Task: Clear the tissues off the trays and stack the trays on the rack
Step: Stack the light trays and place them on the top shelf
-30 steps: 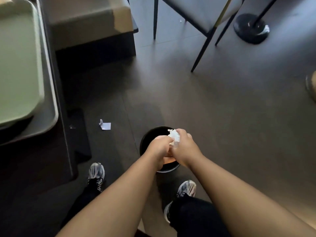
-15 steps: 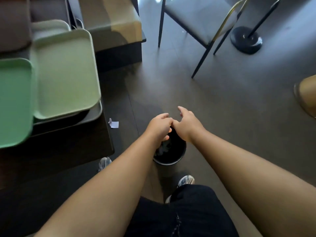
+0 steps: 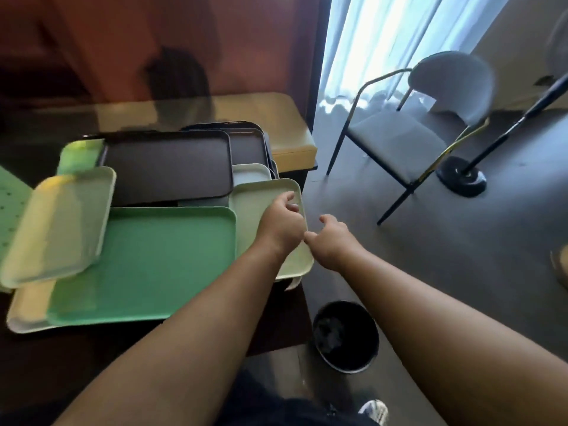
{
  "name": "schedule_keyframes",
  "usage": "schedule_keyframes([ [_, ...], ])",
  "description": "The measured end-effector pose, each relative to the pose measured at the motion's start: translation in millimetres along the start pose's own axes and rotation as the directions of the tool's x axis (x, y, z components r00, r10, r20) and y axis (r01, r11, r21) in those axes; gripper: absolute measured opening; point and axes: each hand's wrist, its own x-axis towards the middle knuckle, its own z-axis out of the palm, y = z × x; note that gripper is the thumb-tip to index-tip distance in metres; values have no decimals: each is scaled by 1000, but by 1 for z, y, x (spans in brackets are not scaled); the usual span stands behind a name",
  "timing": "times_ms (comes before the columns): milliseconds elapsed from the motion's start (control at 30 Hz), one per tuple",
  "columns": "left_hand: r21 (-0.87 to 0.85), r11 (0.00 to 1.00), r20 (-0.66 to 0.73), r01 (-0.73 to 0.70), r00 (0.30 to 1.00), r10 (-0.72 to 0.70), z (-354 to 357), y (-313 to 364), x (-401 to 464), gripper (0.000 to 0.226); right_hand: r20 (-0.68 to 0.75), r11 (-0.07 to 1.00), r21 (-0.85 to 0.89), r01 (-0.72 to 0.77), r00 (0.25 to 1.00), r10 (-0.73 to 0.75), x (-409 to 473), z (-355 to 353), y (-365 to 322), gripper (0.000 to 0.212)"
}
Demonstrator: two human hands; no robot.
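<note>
Several trays lie overlapping on a dark table (image 3: 276, 327): a green tray (image 3: 147, 262) in front, a pale green tray (image 3: 252, 198) at the right edge, a pale tray (image 3: 61, 222) tilted at the left, and a dark brown tray (image 3: 166, 164) behind. My left hand (image 3: 281, 222) hovers over the right pale green tray with curled fingers and holds nothing. My right hand (image 3: 330, 241) is just off that tray's right edge, loosely curled and empty. No tissue shows on the trays. A black bin (image 3: 345, 335) with crumpled tissue inside stands on the floor below my right forearm.
A grey chair (image 3: 408, 139) with thin metal legs stands to the right. Beyond it a black round pole base (image 3: 462, 176) rests on the floor. A tan bench (image 3: 276, 124) sits behind the trays against a reddish wall.
The tissue held over the bin a second ago dropped into it. Both hands lifted away from the bin toward the right pale green tray, and my view swung up to the table.
</note>
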Motion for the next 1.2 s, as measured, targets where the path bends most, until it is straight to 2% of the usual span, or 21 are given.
schedule_keyframes([
  [67, 37, 998, 25, 51, 998, -51, -32, -4, 13, 67, -17, 988, -30, -153, 988, 153, 10, 20, -14, 70],
  [133, 68, 994, 66, 81, 994, -85, -62, -7, 24, 62, -62, 967, 32, -253, 965, 255, 13, 38, -22, 62],
  [267, 88, 992, 142, 90, 985, -102, -135, 8, 47, 62, -179, 955, 83, -284, 939, 294, 7, 59, -67, 57],
  [400, 93, 995, 164, 47, 985, -62, -158, 22, 46, 58, -322, 966, 106, -234, 911, 256, -3, 42, -79, 31],
  [467, 99, 993, 180, 61, 981, -78, -158, 20, 42, 58, -372, 965, 132, -226, 891, 260, -5, 34, -73, 26],
  [533, 103, 992, 186, 67, 979, -85, -164, 21, 39, 61, -475, 961, 197, -192, 839, 265, -9, 25, -74, 20],
  [633, 100, 993, 129, 63, 989, -76, -191, 28, 38, 43, -566, 943, 321, -84, 782, 262, -11, 20, -94, 19],
  [667, 107, 992, 92, 65, 993, -75, -199, 27, 40, 46, -576, 934, 354, -46, 777, 256, -12, 20, -100, 20],
  [733, 117, 988, -1, 96, 995, -97, -212, 20, 44, 60, -568, 918, 396, 17, 790, 230, -14, 26, -111, 16],
  [800, 102, 986, -55, 129, 991, -123, -222, 16, 41, 62, -535, 900, 432, 67, 822, 195, -17, 36, -122, 15],
  [867, 59, 991, -100, 124, 988, -118, -230, 13, 35, 58, -466, 864, 494, 99, 869, 167, -20, 50, -139, 14],
  [933, 46, 996, -202, 77, 977, -67, -242, 6, 35, 43, -381, 839, 534, 103, 915, 131, -18, 69, -156, 16],
  [1000, 108, 993, -306, 55, 952, -19, -257, 2, 37, 28, -351, 852, 507, 132, 934, 64, -18, 85, -170, 14],
  [1067, 144, 986, -409, 85, 912, -19, -278, -1, 35, 24, -314, 880, 429, 204, 947, -66, -20, 99, -184, 15],
  [1200, 47, 982, -575, 181, 809, -121, -314, -3, 22, 21, -180, 909, 308, 281, 955, -234, -29, 116, -213, 11],
])
